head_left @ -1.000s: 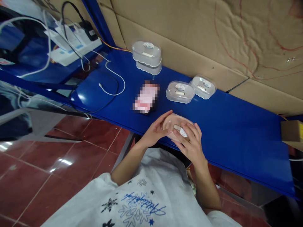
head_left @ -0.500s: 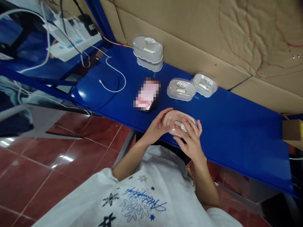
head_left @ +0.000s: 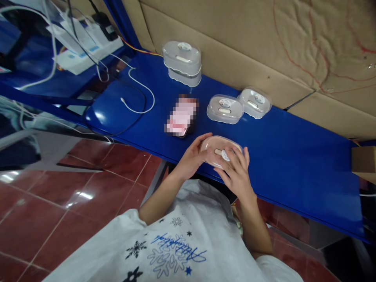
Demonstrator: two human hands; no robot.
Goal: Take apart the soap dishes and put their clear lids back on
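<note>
Between my two hands is a pinkish oval plastic box (head_left: 214, 144) with a clear lid, a pale bar-shaped piece on top and a round white label. My left hand (head_left: 192, 157) grips its left end, with the thumb lying over the top. On the right end my right hand (head_left: 237, 169) is closed, its fingers spread over the lid and label. The box is near the front edge of the blue table (head_left: 288, 168); whether it touches the surface I cannot tell. Just beyond it stand two similar clear oval boxes, one nearer (head_left: 217, 114) and one behind (head_left: 259, 111).
Stacked clear oval boxes (head_left: 182, 62) stand at the back. A phone (head_left: 181, 116) with a blurred screen lies left of my hands. White cable (head_left: 153, 98) and a loaded power strip (head_left: 79, 62) are at the left. Brown cardboard (head_left: 229, 43) lines the back; a carton (head_left: 363, 161) sits far right.
The view has shifted slightly. Both hands stay on the pinkish box; my left thumb has drawn back a little from the pale bar on its lid.
</note>
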